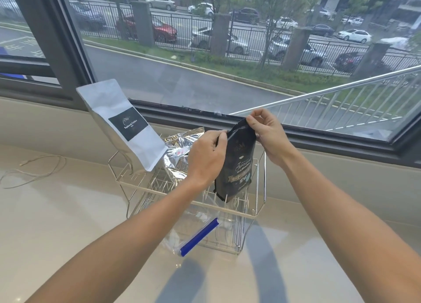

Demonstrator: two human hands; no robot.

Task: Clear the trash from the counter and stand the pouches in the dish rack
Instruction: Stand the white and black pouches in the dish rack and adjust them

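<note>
A wire dish rack [257, 189] stands on the pale counter below the window. Both hands hold a black coffee pouch [238, 166] upright at the rack's right side, its bottom among the prongs. My left hand [206, 157] pinches the pouch's upper left edge. My right hand [265, 132] pinches its top right corner. A white pouch with a black label [123, 123] leans tilted at the rack's left end. A crinkled silver foil pouch [181, 152] stands between them. A clear zip bag with a blue strip [199, 236] lies in the rack's lower part.
A loose piece of thin string [34, 170] lies on the counter [68, 234] at the far left. The dark window frame [319, 138] and a low pale ledge run just behind the rack.
</note>
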